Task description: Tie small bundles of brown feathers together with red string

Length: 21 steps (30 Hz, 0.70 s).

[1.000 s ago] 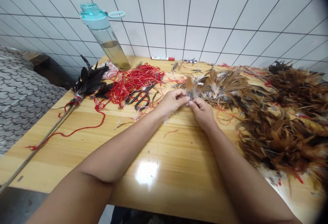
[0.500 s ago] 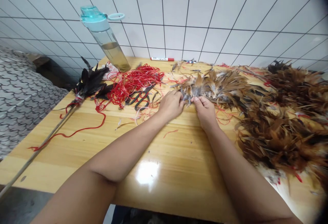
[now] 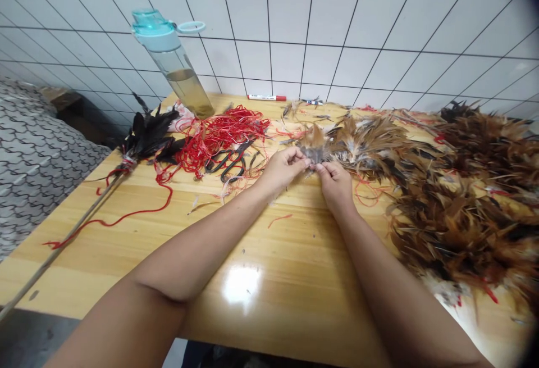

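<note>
Close together near the table's middle, both hands pinch the grey base of a small tuft of brown feathers (image 3: pixel 314 137). My left hand (image 3: pixel 287 167) is closed on its left side, thumb and forefinger together. On the right side, my right hand (image 3: pixel 336 182) has thumb and forefinger pressed on the same base. A larger pile of brown feathers (image 3: pixel 370 137) lies just behind and to the right. Left of my left hand are black scissors (image 3: pixel 229 167) beside a tangle of red string (image 3: pixel 227 132).
A bottle (image 3: pixel 181 70) stands at the back left. Black feathers (image 3: pixel 147 135) are tied to a stick (image 3: pixel 76 230) along the left. Thick brown feather bundles (image 3: pixel 467 233) cover the right side. A red marker (image 3: pixel 266 98) lies by the tiled wall.
My left hand has shifted slightly right, its thumb and forefinger now meeting my right hand at the tuft's base. My right hand has moved slightly.
</note>
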Motion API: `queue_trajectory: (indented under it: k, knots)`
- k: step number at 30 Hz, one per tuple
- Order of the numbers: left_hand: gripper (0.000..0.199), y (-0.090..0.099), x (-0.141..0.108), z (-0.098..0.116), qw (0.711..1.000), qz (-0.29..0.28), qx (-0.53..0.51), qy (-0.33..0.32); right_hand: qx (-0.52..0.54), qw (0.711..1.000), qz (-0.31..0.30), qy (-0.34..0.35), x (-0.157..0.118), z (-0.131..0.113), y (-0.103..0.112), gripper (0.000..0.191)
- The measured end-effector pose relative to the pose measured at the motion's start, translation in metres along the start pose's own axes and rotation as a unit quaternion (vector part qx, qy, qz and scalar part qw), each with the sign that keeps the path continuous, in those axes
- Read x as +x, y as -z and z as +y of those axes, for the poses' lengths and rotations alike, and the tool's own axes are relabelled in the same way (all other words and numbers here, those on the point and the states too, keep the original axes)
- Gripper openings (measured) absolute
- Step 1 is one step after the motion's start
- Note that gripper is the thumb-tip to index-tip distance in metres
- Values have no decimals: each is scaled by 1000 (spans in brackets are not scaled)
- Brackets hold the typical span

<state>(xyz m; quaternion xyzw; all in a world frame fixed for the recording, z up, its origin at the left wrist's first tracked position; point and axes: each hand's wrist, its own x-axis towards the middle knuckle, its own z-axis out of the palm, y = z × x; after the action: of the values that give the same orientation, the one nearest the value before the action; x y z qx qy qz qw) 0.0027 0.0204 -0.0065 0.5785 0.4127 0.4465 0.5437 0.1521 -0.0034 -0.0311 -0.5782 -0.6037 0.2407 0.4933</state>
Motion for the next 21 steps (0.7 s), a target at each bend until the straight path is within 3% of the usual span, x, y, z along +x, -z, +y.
queue_trajectory:
  k: [13, 21]
  knots:
    - [12, 0, 0, 1, 1000, 0, -3, -13, -12, 998, -37, 46, 1, 0, -2, 23]
    - [21, 4, 2, -5, 994, -65, -87, 26, 9, 994, -87, 73, 0, 3, -3, 23]
